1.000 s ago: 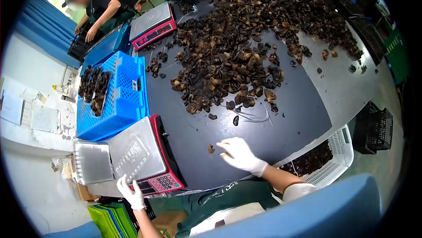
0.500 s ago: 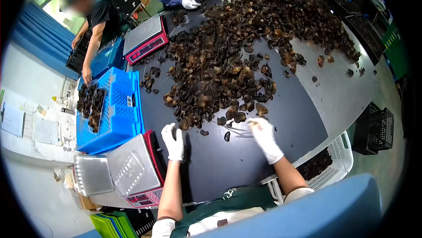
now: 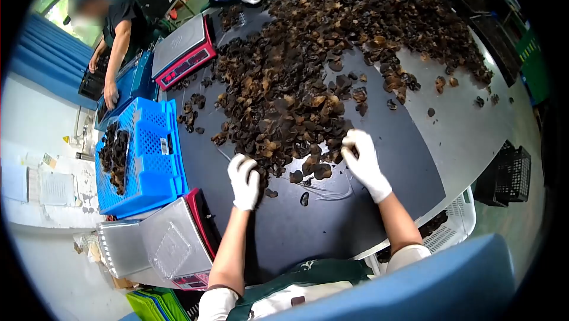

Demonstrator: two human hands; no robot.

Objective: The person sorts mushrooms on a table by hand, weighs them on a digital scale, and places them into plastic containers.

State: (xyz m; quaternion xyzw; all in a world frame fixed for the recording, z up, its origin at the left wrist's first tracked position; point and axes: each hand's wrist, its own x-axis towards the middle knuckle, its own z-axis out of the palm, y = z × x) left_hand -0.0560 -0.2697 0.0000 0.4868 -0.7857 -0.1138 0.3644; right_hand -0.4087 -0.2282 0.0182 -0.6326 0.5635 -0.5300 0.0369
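Note:
A broad heap of dark brown wood ear mushrooms covers much of the table. At the heap's front left edge is my left hand, in a white glove, its fingers bent and the thumb apart. My right hand, also gloved in white, is at the front right edge, fingers curved toward the mushrooms and thumb apart. Nothing is visibly gripped in either hand; their fingertips partly hide the pieces beneath. Between the hands lie a few loose wood ears and a small dark piece.
Left of me are a red scale with a clear tray on top, and a blue crate holding a filled clear box. Another scale stands farther back. Two co-workers stand across the table. A white basket is at lower right.
Both hands have moved forward to the heap, the left slightly rightward. The loose piece by my right hand is no longer visible there. The co-worker's hand at left has left the clear box.

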